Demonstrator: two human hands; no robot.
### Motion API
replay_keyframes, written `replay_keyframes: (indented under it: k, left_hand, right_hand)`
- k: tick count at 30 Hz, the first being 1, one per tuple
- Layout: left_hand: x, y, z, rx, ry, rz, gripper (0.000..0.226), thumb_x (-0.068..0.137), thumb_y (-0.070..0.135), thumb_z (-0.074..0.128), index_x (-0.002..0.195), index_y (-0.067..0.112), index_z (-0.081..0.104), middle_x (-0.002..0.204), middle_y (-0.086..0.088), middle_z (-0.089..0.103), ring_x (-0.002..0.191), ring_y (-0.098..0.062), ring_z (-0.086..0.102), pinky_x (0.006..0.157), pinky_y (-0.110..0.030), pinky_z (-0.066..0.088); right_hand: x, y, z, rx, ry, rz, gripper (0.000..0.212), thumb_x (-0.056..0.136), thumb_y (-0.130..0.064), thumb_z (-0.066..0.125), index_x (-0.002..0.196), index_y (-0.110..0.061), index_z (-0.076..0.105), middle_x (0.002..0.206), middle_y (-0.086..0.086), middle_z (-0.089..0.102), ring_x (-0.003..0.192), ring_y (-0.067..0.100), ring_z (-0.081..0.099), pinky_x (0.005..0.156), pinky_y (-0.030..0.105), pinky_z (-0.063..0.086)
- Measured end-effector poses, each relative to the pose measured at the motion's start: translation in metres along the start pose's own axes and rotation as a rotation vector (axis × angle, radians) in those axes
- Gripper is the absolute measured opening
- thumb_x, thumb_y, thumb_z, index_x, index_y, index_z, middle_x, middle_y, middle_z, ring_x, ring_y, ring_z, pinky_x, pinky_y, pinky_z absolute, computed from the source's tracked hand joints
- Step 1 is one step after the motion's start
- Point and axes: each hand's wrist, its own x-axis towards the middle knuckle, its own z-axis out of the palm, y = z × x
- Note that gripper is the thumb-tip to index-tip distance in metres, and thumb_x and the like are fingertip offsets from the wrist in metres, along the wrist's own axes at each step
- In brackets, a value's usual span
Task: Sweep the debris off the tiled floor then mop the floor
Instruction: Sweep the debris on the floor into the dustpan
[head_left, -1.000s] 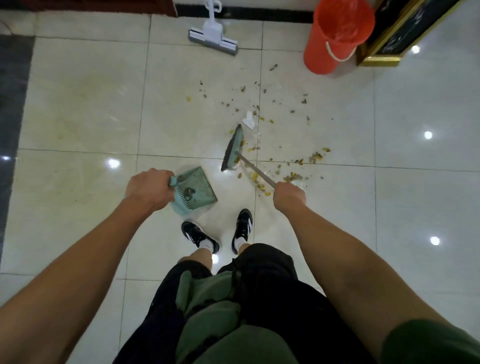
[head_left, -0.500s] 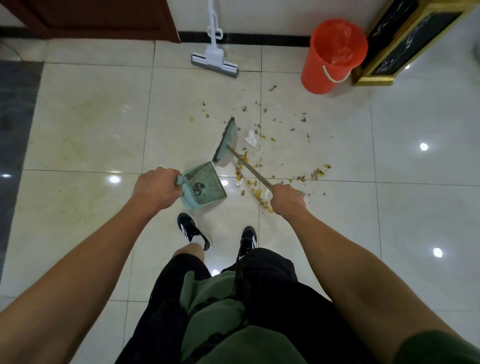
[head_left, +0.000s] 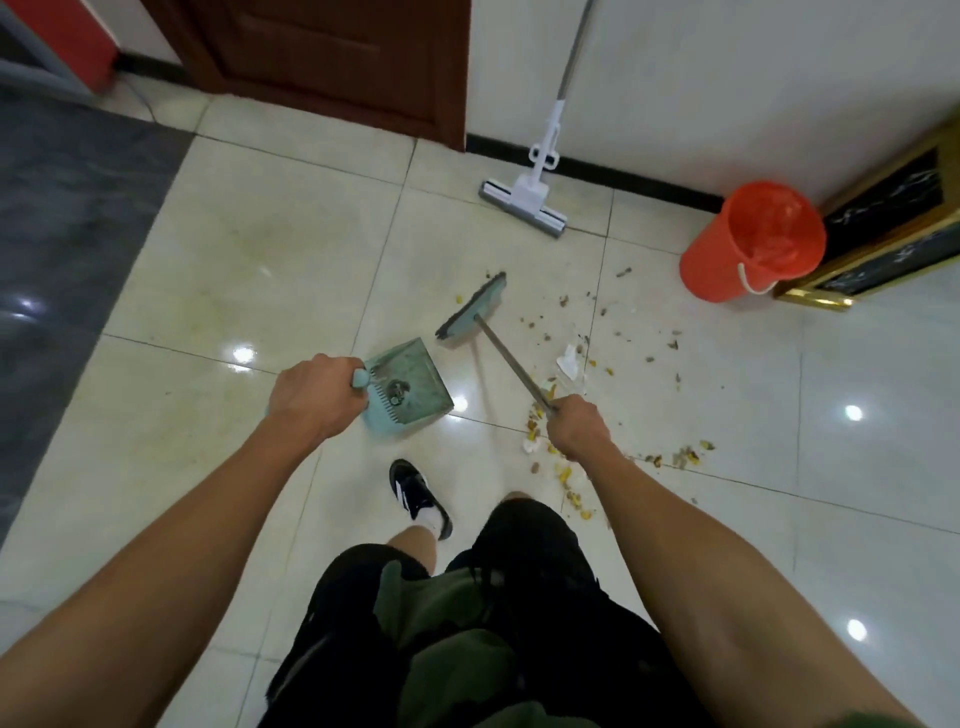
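Standing on pale floor tiles (head_left: 291, 291), I am looking down past my shorts (head_left: 467, 623) and one shoe (head_left: 418, 496). My left hand (head_left: 317, 397) is gripping the handle of the dustpan (head_left: 410, 387), fingers curled tight around it; the pan is lying just ahead of that hand with its mouth pointing away. My right hand (head_left: 576, 434) is wrapping around the broom handle, whose long axis is running up and leftward to the broom (head_left: 472, 309) head. Debris (head_left: 571, 364) is lying scattered mostly right of the broom head and around my right hand, so the coming stroke, I judge, is calling for a sweep toward the dustpan. Farther off, the mop (head_left: 522, 200) is leaning by the wall beside the orange bucket (head_left: 753, 244).
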Motion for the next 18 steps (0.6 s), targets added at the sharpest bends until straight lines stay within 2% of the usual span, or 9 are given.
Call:
replay_keyframes:
  k: [2, 4, 6, 8, 10, 11, 14, 18]
  left_hand:
    - [0.015, -0.018, -0.008, 0.009, 0.01, 0.004, 0.015, 0.094, 0.038, 0.06, 0.103, 0.031, 0.069, 0.092, -0.004, 0.07, 0.081, -0.028, 0.064, 0.069, -0.032, 0.048]
    - [0.03, -0.03, -0.015, 0.043, 0.019, 0.02, 0.017, 0.095, 0.039, 0.058, 0.106, 0.032, 0.069, 0.09, -0.004, 0.07, 0.08, -0.029, 0.067, 0.067, -0.031, 0.047]
    - [0.049, -0.037, -0.022, 0.065, 0.023, 0.032, 0.019, 0.095, 0.039, 0.057, 0.108, 0.032, 0.069, 0.089, -0.004, 0.07, 0.08, -0.029, 0.067, 0.066, -0.031, 0.048]
    - [0.068, -0.042, -0.028, 0.07, 0.019, 0.033, 0.02, 0.095, 0.039, 0.057, 0.11, 0.031, 0.068, 0.089, -0.005, 0.069, 0.081, -0.03, 0.067, 0.067, -0.032, 0.048]
    - [0.084, -0.043, -0.034, 0.077, 0.029, 0.03, 0.02, 0.095, 0.038, 0.058, 0.111, 0.029, 0.067, 0.088, -0.006, 0.068, 0.081, -0.03, 0.067, 0.068, -0.033, 0.049]
    - [0.092, -0.042, -0.037, 0.083, 0.037, 0.027, 0.02, 0.095, 0.037, 0.058, 0.11, 0.028, 0.068, 0.088, -0.006, 0.067, 0.08, -0.03, 0.067, 0.068, -0.034, 0.05]
    - [0.114, -0.035, -0.048, 0.091, 0.042, 0.013, 0.019, 0.096, 0.037, 0.057, 0.109, 0.028, 0.067, 0.087, -0.006, 0.067, 0.078, -0.031, 0.066, 0.068, -0.034, 0.05]
    - [0.149, -0.016, -0.06, 0.11, 0.03, 0.021, 0.019, 0.098, 0.039, 0.055, 0.11, 0.03, 0.067, 0.085, -0.004, 0.066, 0.074, -0.029, 0.065, 0.065, -0.033, 0.05]
  right_hand:
    - [0.007, -0.024, -0.001, 0.078, -0.009, 0.002, 0.039, 0.095, -0.013, 0.043, 0.128, -0.012, 0.063, 0.097, 0.012, 0.066, 0.07, 0.03, 0.065, 0.056, 0.032, 0.055]
    - [0.018, -0.042, -0.002, 0.114, -0.002, 0.004, 0.036, 0.096, -0.013, 0.044, 0.127, -0.009, 0.064, 0.095, 0.012, 0.066, 0.062, 0.027, 0.063, 0.048, 0.026, 0.049]
    - [0.033, -0.059, -0.004, 0.119, -0.002, -0.006, 0.034, 0.097, -0.014, 0.046, 0.127, -0.008, 0.063, 0.1, 0.013, 0.066, 0.069, 0.026, 0.063, 0.051, 0.026, 0.051]
    - [0.049, -0.075, -0.008, 0.126, -0.007, -0.01, 0.034, 0.098, -0.016, 0.048, 0.128, -0.009, 0.062, 0.107, 0.015, 0.067, 0.084, 0.03, 0.065, 0.065, 0.032, 0.056]
    - [0.068, -0.091, -0.016, 0.128, 0.002, -0.008, 0.032, 0.097, -0.017, 0.049, 0.125, -0.01, 0.063, 0.107, 0.015, 0.068, 0.087, 0.03, 0.065, 0.073, 0.034, 0.058]
    - [0.078, -0.098, -0.02, 0.137, 0.008, -0.011, 0.031, 0.097, -0.018, 0.049, 0.123, -0.01, 0.064, 0.106, 0.014, 0.068, 0.082, 0.028, 0.065, 0.072, 0.033, 0.057]
    - [0.109, -0.117, -0.033, 0.169, -0.011, -0.028, 0.031, 0.094, -0.018, 0.047, 0.117, -0.009, 0.065, 0.095, 0.01, 0.066, 0.065, 0.019, 0.059, 0.057, 0.026, 0.052]
    - [0.144, -0.136, -0.056, 0.17, -0.077, -0.023, 0.025, 0.087, -0.011, 0.046, 0.106, -0.006, 0.061, 0.092, 0.01, 0.063, 0.073, 0.027, 0.065, 0.062, 0.035, 0.06]
